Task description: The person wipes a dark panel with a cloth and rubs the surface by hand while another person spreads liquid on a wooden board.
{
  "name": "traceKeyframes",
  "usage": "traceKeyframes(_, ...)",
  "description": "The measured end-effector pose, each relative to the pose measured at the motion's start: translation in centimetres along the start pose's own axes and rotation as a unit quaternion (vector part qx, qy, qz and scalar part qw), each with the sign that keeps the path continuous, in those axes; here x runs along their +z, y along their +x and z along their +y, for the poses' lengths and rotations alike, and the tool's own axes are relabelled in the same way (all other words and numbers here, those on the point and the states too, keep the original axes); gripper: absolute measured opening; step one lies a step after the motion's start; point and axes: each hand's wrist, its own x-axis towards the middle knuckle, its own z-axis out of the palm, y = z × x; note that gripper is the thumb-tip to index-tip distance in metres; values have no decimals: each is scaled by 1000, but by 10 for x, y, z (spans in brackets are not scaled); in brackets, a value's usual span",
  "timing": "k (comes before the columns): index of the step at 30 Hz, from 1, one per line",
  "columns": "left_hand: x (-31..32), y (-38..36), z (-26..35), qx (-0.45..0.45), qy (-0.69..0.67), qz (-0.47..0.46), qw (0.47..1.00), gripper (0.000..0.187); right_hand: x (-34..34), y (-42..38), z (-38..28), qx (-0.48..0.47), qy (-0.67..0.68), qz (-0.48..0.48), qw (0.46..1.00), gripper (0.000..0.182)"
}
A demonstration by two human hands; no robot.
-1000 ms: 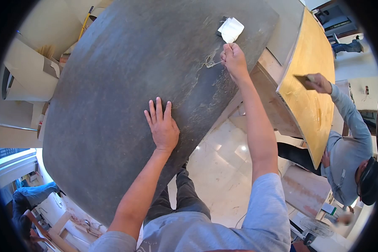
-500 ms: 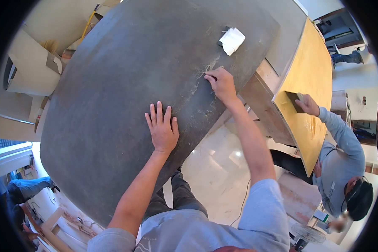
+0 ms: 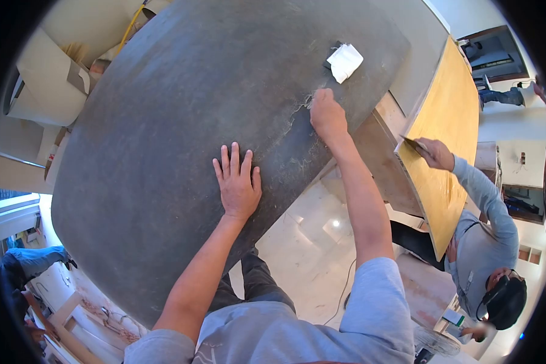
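A large dark grey sheet (image 3: 145, 170) spreads out in front of me, its surface dusty and smudged. My left hand (image 3: 239, 193) lies flat on it, fingers spread. Farther up the sheet, my right hand (image 3: 329, 118) is closed in a fist against the surface; whatever its fingers hold, if anything, is hidden. Pale stringy shavings (image 3: 293, 119) trail along the sheet just left of that fist. Beyond it sits a folded white piece of cloth or paper (image 3: 346, 63), with a dark block-like thing (image 3: 333, 50) showing beneath its edge.
To the right, a co-worker (image 3: 485, 242) holds a flat spreader (image 3: 412, 144) at the edge of a yellowish, wet-looking board (image 3: 446, 115). Large pale rolls (image 3: 48, 85) stand at the left. A cord (image 3: 349, 285) crosses the floor; a fan (image 3: 437, 341) stands lower right.
My right hand has moved up and slightly right, nearer the white piece. My left hand stays flat in place. The co-worker's spreader has tilted and shifted toward the board's near-left edge.
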Motion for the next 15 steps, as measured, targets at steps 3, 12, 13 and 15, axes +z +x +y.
traceKeyframes(3, -2, -3, -1, 1, 1, -3, 1000, 42, 2, 9, 4, 69, 73, 60, 993, 9)
traceKeyframes(12, 0, 0, -1, 2, 11, -7, 1000, 43, 5, -12, 12, -20, 345, 93, 934, 12)
traceKeyframes(13, 1, 1, -1, 3, 11, -4, 1000, 43, 4, -14, 8, -89, 265, 119, 953, 12)
traceKeyframes(15, 0, -2, 0, 4, 10, -5, 1000, 42, 4, -18, 0, -85, 223, 124, 963, 12)
